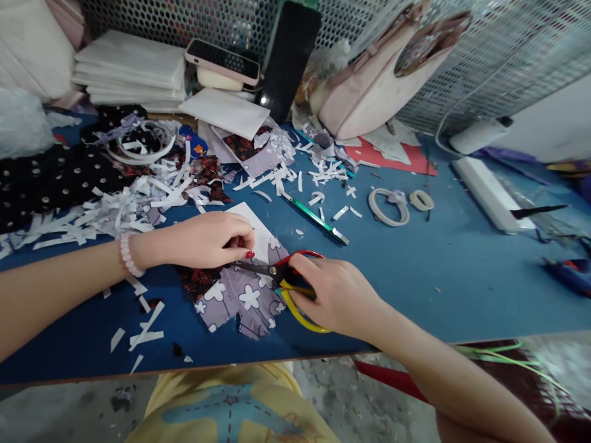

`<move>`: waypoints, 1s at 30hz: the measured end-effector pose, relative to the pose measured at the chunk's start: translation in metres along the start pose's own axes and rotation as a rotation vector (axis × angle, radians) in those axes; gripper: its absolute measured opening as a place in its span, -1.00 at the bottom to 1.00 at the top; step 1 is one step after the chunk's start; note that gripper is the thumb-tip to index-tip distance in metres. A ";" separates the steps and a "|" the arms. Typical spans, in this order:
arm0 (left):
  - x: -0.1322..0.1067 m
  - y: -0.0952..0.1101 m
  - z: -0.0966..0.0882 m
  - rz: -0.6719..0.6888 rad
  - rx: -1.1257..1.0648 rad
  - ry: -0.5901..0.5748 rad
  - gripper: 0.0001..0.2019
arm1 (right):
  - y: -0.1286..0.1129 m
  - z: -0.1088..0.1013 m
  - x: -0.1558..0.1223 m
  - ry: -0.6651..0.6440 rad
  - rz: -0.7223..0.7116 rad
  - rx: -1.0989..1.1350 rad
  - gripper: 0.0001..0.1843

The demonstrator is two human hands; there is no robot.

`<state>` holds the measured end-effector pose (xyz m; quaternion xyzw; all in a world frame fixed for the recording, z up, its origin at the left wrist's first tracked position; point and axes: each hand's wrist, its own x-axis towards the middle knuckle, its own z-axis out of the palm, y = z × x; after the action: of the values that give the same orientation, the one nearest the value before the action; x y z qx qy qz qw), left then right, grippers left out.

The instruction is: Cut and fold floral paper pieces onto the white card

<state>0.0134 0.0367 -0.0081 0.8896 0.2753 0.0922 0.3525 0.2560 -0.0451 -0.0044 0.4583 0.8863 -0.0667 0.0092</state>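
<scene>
My right hand (339, 295) is closed round the red and yellow handles of a pair of scissors (273, 271). Their dark blades point left, reaching under the fingers of my left hand (215, 240). That hand is curled shut at the upper edge of a purple fabric piece with white flowers (249, 298); its fingertips partly hide the grip. A dark fabric with reddish print (198, 284) shows at the left of the purple one. Behind both hands a white card (252, 224) lies on the blue table (392, 283), partly covered by my left hand.
White paper strips (124, 203) are heaped at the left. Beyond my hands lie a green cutter (316, 218) and tape rolls (388, 207). A paper stack (132, 67), a phone (224, 59) and a pink handbag (360, 92) stand at the back. Blue-handled pliers (570, 274) lie far right.
</scene>
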 end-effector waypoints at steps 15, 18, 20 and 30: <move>0.001 0.000 0.000 -0.016 -0.016 -0.013 -0.94 | -0.004 -0.004 0.005 -0.059 -0.013 -0.046 -0.81; 0.001 -0.001 0.000 -0.011 -0.013 -0.007 -0.92 | -0.004 -0.003 0.006 -0.048 -0.016 -0.068 -0.81; 0.001 -0.001 0.000 -0.012 -0.013 -0.007 -0.92 | -0.005 -0.003 0.007 -0.043 -0.018 -0.080 -0.80; 0.003 0.004 -0.003 -0.050 -0.017 -0.037 -0.92 | -0.006 -0.007 0.009 -0.111 -0.007 -0.075 -0.81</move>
<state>0.0162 0.0375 -0.0039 0.8811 0.2902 0.0691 0.3671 0.2462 -0.0402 0.0022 0.4503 0.8878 -0.0588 0.0755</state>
